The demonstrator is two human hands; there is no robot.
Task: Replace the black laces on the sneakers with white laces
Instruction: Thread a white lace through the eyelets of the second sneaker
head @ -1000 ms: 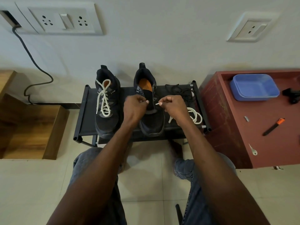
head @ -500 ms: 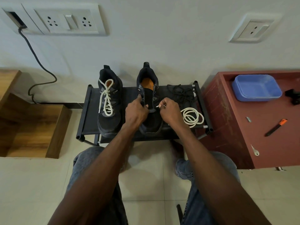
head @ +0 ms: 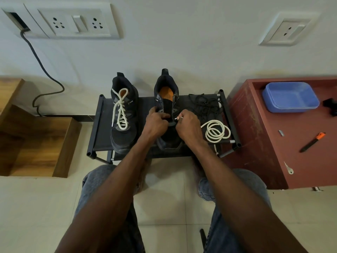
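Observation:
Two black sneakers stand on a low black rack (head: 96,128). The left sneaker (head: 123,114) carries a white lace. The right sneaker (head: 166,106) has no lace and shows an orange insole. My left hand (head: 156,123) grips the left eyelet flap of that shoe. My right hand (head: 187,126) pinches the tip of a white lace just beside the right eyelet row. The remainder of this white lace (head: 217,131) lies coiled on the rack to the right. Behind the coil sits a heap of black laces (head: 204,105).
A dark red cabinet (head: 259,143) stands to the right with a blue tray (head: 290,96), an orange-tipped cutter (head: 312,141) and small metal bits on top. A wooden box (head: 38,143) is at left. A cable (head: 40,63) hangs from the wall sockets. My knees are under the rack's front edge.
Both hands have moved down the right shoe toward its lower eyelets. The white lace coil, partly behind my right hand before, now lies in plain sight.

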